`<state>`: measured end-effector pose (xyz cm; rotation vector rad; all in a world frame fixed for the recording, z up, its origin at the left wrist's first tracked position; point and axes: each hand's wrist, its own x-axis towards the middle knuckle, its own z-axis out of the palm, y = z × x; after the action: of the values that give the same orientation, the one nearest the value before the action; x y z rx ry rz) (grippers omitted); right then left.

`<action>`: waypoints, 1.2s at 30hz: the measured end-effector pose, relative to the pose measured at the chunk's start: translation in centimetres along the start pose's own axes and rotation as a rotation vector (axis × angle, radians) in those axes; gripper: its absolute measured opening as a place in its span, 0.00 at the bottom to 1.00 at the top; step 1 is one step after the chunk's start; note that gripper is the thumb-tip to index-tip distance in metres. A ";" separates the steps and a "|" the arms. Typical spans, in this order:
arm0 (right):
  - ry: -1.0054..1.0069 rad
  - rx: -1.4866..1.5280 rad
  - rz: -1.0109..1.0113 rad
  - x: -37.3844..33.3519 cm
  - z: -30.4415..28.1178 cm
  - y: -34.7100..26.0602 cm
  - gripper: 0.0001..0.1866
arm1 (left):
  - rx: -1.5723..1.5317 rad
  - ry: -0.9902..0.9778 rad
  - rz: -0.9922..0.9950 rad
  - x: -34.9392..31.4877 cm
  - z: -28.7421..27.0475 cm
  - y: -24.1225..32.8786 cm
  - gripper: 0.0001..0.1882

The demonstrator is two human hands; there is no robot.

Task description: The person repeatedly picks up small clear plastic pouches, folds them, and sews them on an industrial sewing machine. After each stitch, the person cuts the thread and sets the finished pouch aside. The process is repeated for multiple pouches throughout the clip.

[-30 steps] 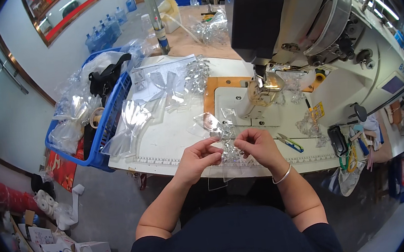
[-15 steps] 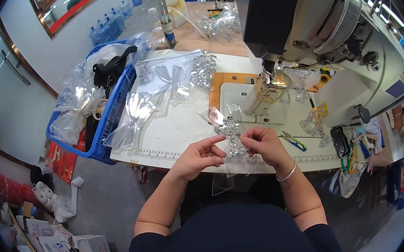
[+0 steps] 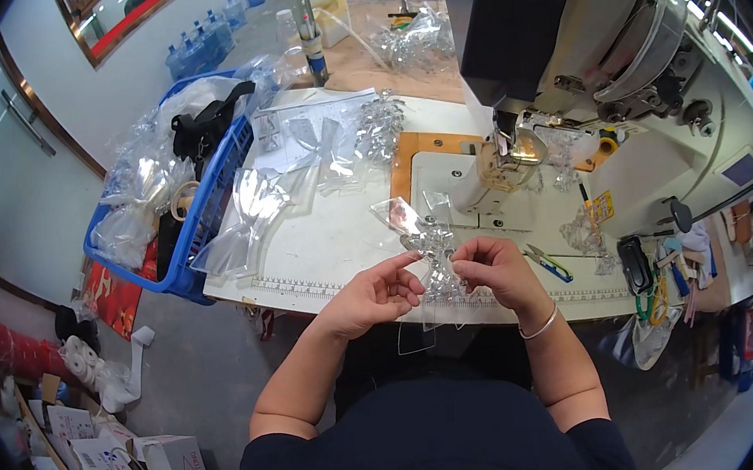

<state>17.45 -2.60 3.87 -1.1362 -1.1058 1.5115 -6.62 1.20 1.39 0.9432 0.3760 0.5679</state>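
Between my hands, at the table's front edge, is a bunched clear plastic piece (image 3: 438, 270), crumpled and shiny in the middle, with flat pointed flaps spreading above and below. My right hand (image 3: 493, 269), with a bracelet on its wrist, pinches its right side between thumb and fingers. On the other side my left hand (image 3: 372, 295) has curled fingers at the plastic, the forefinger's tip touching it; the exact grip is partly hidden by glare. Just beyond stands a sewing machine (image 3: 516, 161), its needle area apart from the plastic.
Yellow-green thread snips (image 3: 549, 263) lie right of my right hand. More clear plastic pieces (image 3: 255, 216) and a paper sheet (image 3: 279, 135) lie at the left. A full blue basket (image 3: 210, 225) stands beside the table. A black case (image 3: 637, 264) and tools sit at the right.
The plastic's lower flaps have lifted slightly and shifted. My left fingers have drawn a little closer together; my right hand has moved slightly right.
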 end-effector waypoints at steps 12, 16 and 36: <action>0.075 -0.268 -0.109 -0.9 2.3 -1.4 0.05 | -0.040 0.377 0.183 1.5 1.1 -0.9 0.13; 0.120 -0.409 -0.177 -1.0 2.7 -1.7 0.05 | -0.175 0.498 0.310 1.6 1.6 -0.4 0.12; 0.018 -0.071 -0.069 -0.8 2.8 -1.6 0.06 | -0.240 0.514 0.395 1.2 1.5 -0.1 0.06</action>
<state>15.06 -3.46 6.00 -1.1463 -1.1831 1.4153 -4.79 0.92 2.06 0.6302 0.5696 1.1999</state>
